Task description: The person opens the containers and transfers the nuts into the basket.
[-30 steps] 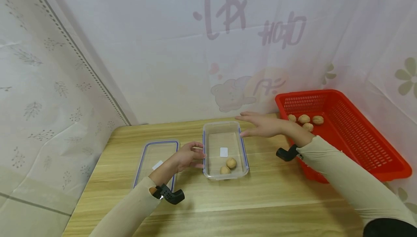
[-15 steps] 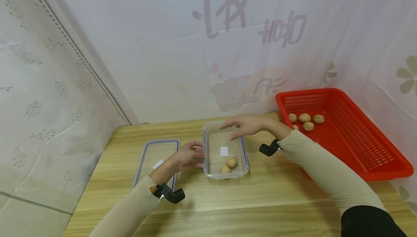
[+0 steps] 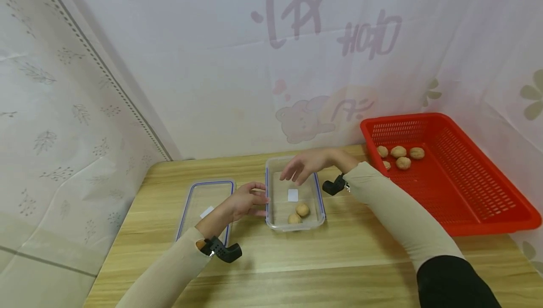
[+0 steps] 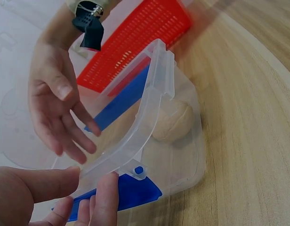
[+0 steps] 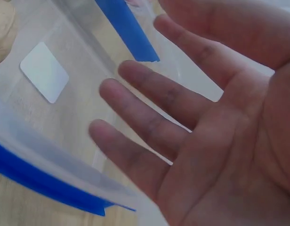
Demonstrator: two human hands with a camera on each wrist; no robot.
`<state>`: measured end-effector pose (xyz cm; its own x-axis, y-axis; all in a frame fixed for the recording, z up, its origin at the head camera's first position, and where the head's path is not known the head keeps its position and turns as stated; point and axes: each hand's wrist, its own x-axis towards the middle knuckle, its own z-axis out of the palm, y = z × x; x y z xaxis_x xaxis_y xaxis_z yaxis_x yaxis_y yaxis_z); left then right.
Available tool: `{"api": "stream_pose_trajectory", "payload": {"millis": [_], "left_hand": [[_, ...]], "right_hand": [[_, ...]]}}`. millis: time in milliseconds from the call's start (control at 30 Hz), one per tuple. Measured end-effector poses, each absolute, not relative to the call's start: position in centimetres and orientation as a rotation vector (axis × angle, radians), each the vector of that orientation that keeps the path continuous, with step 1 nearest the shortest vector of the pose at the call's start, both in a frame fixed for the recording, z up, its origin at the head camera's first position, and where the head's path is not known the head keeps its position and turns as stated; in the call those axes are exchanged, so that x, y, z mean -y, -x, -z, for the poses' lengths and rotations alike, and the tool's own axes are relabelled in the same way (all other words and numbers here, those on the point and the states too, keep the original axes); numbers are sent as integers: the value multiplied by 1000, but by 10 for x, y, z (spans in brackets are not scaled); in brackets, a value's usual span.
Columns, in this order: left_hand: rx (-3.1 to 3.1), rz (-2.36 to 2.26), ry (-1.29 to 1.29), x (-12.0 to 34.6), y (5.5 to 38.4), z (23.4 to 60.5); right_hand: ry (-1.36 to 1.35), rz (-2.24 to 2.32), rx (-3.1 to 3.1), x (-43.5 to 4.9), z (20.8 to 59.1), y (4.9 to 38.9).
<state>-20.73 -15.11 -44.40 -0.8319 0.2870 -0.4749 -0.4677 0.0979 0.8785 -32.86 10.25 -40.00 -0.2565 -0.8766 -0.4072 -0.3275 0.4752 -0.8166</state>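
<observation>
A clear plastic food container (image 3: pixel 277 188) with blue side clips stands uncovered on the table, a white label (image 3: pixel 293 195) on its floor. Two walnuts (image 3: pixel 302 209) lie together at its near end. My left hand (image 3: pixel 243 202) touches the container's left side, its fingertips right at the rim and the blue clip (image 4: pixel 135 192) in the left wrist view. Over the far half of the container hangs my right hand (image 3: pixel 311 161), fingers spread and pointing down; the right wrist view shows its palm (image 5: pixel 220 155) with nothing in it.
A red perforated basket (image 3: pixel 462 195) stands at the right with several walnuts (image 3: pixel 399 151) at its far left corner. Left of the container, a clear lid with a blue seal (image 3: pixel 211 183) lies flat, partly under my left forearm. A printed curtain (image 3: pixel 212 86) hangs behind the table.
My right hand has moved left from the container's right edge to above its inside, its fingers tipping downward. The left hand and both walnuts in the container have stayed in place.
</observation>
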Motion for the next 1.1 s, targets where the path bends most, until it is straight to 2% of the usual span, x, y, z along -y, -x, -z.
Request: {"api": "stream_pose_trajectory", "payload": {"millis": [433,1100], "left_hand": [[-1834,-1795,165,150,209,446],[-1834,-1807,174,151,207,447]], "right_hand": [[800,585,-1709,-79,408,321],[759,339,-1774,-67,413,306]]}}
